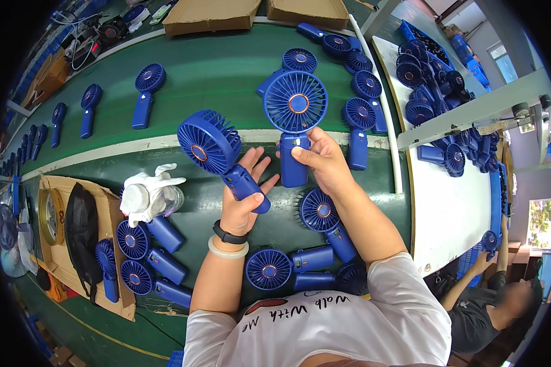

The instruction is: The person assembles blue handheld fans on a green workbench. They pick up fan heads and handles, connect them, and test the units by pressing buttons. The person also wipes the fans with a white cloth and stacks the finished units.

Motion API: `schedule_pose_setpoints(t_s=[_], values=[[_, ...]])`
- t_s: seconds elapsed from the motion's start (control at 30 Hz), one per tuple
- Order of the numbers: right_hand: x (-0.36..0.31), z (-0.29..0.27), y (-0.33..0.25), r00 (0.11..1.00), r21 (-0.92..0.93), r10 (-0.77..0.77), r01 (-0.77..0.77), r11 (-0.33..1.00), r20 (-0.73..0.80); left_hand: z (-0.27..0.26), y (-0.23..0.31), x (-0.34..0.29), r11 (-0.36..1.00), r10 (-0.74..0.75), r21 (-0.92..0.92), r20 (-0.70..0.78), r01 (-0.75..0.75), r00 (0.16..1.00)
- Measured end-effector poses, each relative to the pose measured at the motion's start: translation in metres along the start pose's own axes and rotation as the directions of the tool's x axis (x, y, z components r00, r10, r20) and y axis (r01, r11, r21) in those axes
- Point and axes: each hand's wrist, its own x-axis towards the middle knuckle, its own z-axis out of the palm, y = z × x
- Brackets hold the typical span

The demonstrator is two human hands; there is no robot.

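Observation:
My left hand [236, 211] holds a blue handheld fan [211, 144] by its handle, thumb pressed over the front and several fingers stretched out behind. This fan leans to the left, its round grille turned partly aside. In my right hand [326, 162] a second blue handheld fan [295, 103] stands upright, grille facing me, the thumb near the top of its handle. More blue fans lie by my body on the near table strip, such as one below my right hand [319, 211] and one by my shirt [268, 269].
A green conveyor belt [202, 79] carries spaced fans on the left and a cluster at right. White gloves [150, 192] drape over a jar beside a cardboard box [113, 214]. A white table [447, 214] holds piled fans; a co-worker [477, 318] sits beyond it.

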Motion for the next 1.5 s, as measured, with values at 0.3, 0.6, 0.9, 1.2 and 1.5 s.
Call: schedule_pose_setpoints(t_s=[0.3,0.6,0.9,1.2,1.5], values=[[-0.027,0.01,-0.025,0.931,-0.93,-0.231,0.326,0.17,0.284,-0.01,0.0,-0.005,0.992,-0.042,-0.115,0.08,0.051,0.996],[-0.029,-0.108,-0.007,0.839,-0.895,-0.381,-0.442,-0.061,-0.389,-0.006,-0.003,-0.005,1.0,-0.015,0.004,-0.005,0.015,1.0],[-0.047,-0.045,-0.015,0.937,0.588,-0.044,-0.181,0.789,0.347,-0.008,-0.002,-0.007,0.999,-0.031,-0.019,0.016,0.031,0.999],[-0.04,-0.023,-0.014,0.97,0.602,-0.047,-0.109,0.791,0.237,-0.01,-0.002,-0.006,0.996,-0.052,-0.065,0.024,0.054,0.998],[-0.043,-0.009,-0.013,0.992,-0.01,0.118,-0.119,0.993,-0.047,-0.011,-0.002,-0.006,0.995,-0.067,-0.071,0.019,0.068,0.998]])
